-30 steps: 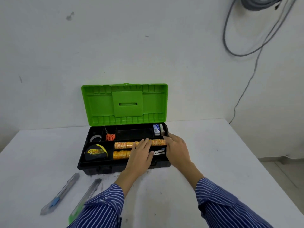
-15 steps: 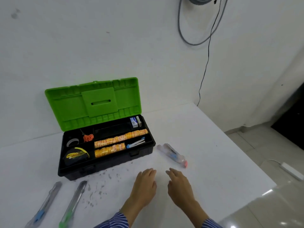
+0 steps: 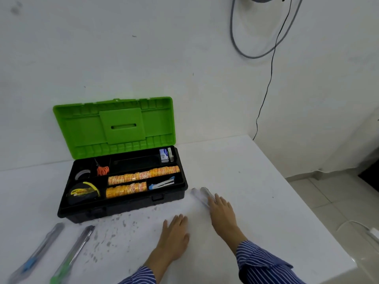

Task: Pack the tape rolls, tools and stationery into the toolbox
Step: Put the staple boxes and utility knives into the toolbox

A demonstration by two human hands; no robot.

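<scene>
In the head view, a black plastic toolbox [image 3: 123,203] with its bright green lid [image 3: 114,128] raised sits left of centre on the white worktop [image 3: 256,181], its lid leaning toward the white wall. Inside, two rows of orange-and-yellow tape rolls [image 3: 143,175] lie across the middle compartments, a black-and-yellow tape measure [image 3: 83,192] fills the lower-left one, a grey roll of tape [image 3: 82,174] and small orange-handled scissors [image 3: 102,170] lie in the upper left, a blue-and-white stapler [image 3: 162,183] lies at the lower right and a small white-and-blue box [image 3: 165,155] stands in the upper-right corner. At the lower left of the frame, two clear utility knives lie on the worktop, one with a blue slider [image 3: 34,257] and one with a green slider [image 3: 71,257]. The left hand [image 3: 174,236] rests flat, fingers spread, holding nothing, in the lower centre. The right hand [image 3: 222,214], right of centre, lies open over a blurred clear plastic item [image 3: 200,193] just right of the toolbox; its fingertips touch the item without closing around it.
</scene>
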